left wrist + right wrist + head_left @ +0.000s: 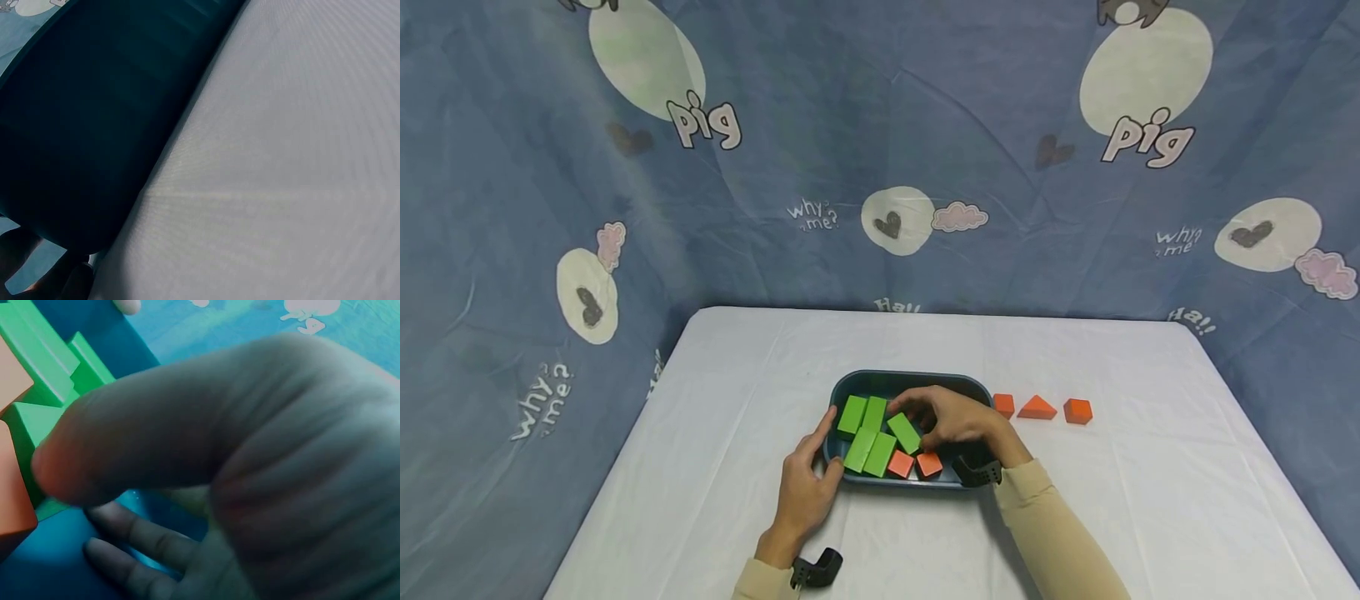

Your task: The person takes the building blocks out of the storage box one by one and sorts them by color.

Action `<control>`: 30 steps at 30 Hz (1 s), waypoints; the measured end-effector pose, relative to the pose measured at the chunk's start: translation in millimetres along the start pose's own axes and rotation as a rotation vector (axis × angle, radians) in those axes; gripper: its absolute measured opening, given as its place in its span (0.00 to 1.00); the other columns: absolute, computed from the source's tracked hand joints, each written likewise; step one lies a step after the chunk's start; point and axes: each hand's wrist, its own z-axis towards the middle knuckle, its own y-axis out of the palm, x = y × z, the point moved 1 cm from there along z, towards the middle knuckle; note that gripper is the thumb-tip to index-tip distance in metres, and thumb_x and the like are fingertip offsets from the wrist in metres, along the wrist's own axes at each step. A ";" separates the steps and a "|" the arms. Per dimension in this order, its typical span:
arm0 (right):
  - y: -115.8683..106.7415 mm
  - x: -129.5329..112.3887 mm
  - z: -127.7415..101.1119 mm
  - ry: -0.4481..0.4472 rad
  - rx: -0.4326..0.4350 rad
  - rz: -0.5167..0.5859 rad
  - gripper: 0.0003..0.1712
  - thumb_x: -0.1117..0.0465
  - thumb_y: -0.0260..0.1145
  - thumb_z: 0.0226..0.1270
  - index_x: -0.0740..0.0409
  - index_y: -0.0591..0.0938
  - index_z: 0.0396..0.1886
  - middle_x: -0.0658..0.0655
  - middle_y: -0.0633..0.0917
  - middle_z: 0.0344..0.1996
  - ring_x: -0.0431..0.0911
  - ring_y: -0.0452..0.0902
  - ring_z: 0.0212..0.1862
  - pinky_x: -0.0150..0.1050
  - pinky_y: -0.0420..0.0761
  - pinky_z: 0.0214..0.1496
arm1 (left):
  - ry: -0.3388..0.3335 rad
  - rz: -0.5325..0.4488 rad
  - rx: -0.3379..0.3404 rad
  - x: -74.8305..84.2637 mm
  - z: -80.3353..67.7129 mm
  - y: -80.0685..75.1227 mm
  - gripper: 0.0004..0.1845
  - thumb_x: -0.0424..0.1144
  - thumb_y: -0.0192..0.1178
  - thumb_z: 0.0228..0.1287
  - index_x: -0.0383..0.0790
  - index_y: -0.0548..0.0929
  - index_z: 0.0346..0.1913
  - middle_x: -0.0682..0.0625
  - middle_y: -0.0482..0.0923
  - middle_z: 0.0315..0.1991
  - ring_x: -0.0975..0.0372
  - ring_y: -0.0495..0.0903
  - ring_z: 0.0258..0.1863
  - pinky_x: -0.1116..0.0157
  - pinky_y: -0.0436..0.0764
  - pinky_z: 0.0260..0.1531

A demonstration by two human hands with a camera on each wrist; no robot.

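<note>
In the head view a dark blue tray (pixel 925 483) lies on the white table. My left hand (pixel 805 492) rests against its left end, index finger along the side and thumb at the near corner. Over the tray, my right hand (pixel 951 417) pinches a tilted green block (pixel 904 433) between thumb and fingers. The right wrist view has the thumb (pixel 81 450) against the green block (pixel 37 419). Several more green blocks (pixel 863 446) lie at the tray's left. Two orange blocks, a left one (pixel 901 463) and a right one (pixel 929 464), sit along its near side.
Right of the tray, a row on the table holds an orange block (pixel 1003 405), an orange triangular block (pixel 1037 408) and an orange cube (pixel 1078 411). A blue patterned cloth (pixel 820 125) hangs behind the table and along its sides.
</note>
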 end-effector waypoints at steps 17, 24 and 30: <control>1.1 5.3 -1.9 0.085 0.125 -0.177 0.42 0.72 0.76 0.48 0.56 0.77 0.67 0.52 0.81 0.49 0.46 0.78 0.45 0.40 0.82 0.45 | 0.019 0.009 0.016 -0.9 -0.7 0.7 0.41 0.24 0.59 0.52 0.44 0.73 0.74 0.39 0.80 0.61 0.50 0.78 0.61 0.79 0.65 0.63; 2.2 4.7 -1.6 0.124 0.123 -0.247 0.44 0.68 0.80 0.48 0.54 0.76 0.69 0.53 0.81 0.47 0.45 0.77 0.45 0.42 0.82 0.43 | 0.028 0.016 0.021 -1.2 -0.5 1.3 0.41 0.24 0.59 0.51 0.45 0.73 0.74 0.39 0.80 0.61 0.51 0.78 0.61 0.79 0.66 0.63; 2.8 5.0 -1.2 0.114 0.141 -0.306 0.41 0.68 0.79 0.49 0.55 0.79 0.67 0.50 0.81 0.46 0.43 0.77 0.41 0.40 0.81 0.42 | 0.027 0.019 0.023 -0.5 -0.2 1.3 0.41 0.24 0.59 0.51 0.44 0.73 0.74 0.39 0.80 0.60 0.51 0.79 0.60 0.79 0.66 0.62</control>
